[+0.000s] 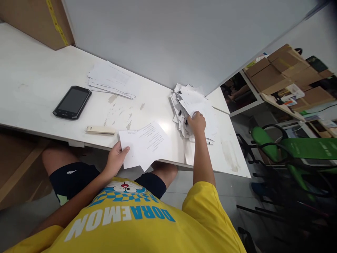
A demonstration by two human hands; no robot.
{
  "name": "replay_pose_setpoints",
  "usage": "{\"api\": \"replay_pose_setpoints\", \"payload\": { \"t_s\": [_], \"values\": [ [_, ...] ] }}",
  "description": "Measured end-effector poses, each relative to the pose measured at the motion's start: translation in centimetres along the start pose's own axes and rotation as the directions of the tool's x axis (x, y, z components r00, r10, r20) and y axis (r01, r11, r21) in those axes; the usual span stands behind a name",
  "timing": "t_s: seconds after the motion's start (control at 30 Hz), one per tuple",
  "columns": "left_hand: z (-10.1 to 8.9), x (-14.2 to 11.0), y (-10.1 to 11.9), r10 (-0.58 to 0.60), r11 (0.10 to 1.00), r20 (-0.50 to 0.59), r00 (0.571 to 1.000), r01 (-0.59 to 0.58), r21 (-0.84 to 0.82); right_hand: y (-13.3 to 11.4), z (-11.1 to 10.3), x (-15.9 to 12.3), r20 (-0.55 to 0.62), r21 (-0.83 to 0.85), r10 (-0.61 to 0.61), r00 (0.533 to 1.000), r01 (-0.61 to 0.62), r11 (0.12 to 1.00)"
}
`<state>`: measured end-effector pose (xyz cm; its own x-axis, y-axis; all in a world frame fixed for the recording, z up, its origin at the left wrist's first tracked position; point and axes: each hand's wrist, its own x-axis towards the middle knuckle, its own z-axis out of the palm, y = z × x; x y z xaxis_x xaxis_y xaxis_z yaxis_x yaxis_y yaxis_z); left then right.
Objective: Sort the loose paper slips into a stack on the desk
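Printed paper sheets [143, 146] are pinched at their left edge by my left hand [117, 158], thumb on top, over the table's front edge. The sheets are fanned a little apart. My right hand [198, 123] reaches to an untidy pile of papers [181, 119] on the right and has its fingers closed at the edge of a top sheet [198, 102]. Small black marks or clips show along the pile's left side; I cannot tell which. A cream stapler [100, 130] lies just left of the held sheets.
A neater paper stack [110, 80] lies at the back left, near a black handheld device [72, 102]. A grey partition [168, 42] rises behind the white table [147, 102]. A cardboard box [34, 21] stands far left; green chairs [310, 148] are at right.
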<state>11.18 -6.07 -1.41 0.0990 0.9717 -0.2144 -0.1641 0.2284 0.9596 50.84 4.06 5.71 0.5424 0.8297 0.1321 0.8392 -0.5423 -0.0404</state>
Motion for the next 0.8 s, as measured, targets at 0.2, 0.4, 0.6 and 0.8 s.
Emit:
{"api": "replay_pose_setpoints", "payload": {
  "t_s": [0.2,0.4,0.6,0.8],
  "values": [
    [0.0,0.0,0.0,0.001,1.000,-0.004,1.000,-0.001,-0.007,-2.4,-0.1,0.5,0.029,-0.132,0.118,0.993,-0.114,0.985],
    [0.0,-0.1,0.3,0.016,1.000,0.008,1.000,-0.016,0.005,-1.5,0.6,0.6,-0.042,-0.142,0.132,0.990,-0.137,0.980],
    [-0.6,0.2,-0.4,0.038,0.999,-0.037,0.999,-0.037,0.030,-0.4,-0.1,2.6,-0.021,-0.179,0.122,0.992,-0.124,0.976],
    [-0.9,0.3,-0.3,0.017,1.000,-0.051,0.999,-0.017,0.000,3.0,-3.0,3.3,-0.022,-0.223,0.051,0.998,-0.055,0.973]
  ]
}}
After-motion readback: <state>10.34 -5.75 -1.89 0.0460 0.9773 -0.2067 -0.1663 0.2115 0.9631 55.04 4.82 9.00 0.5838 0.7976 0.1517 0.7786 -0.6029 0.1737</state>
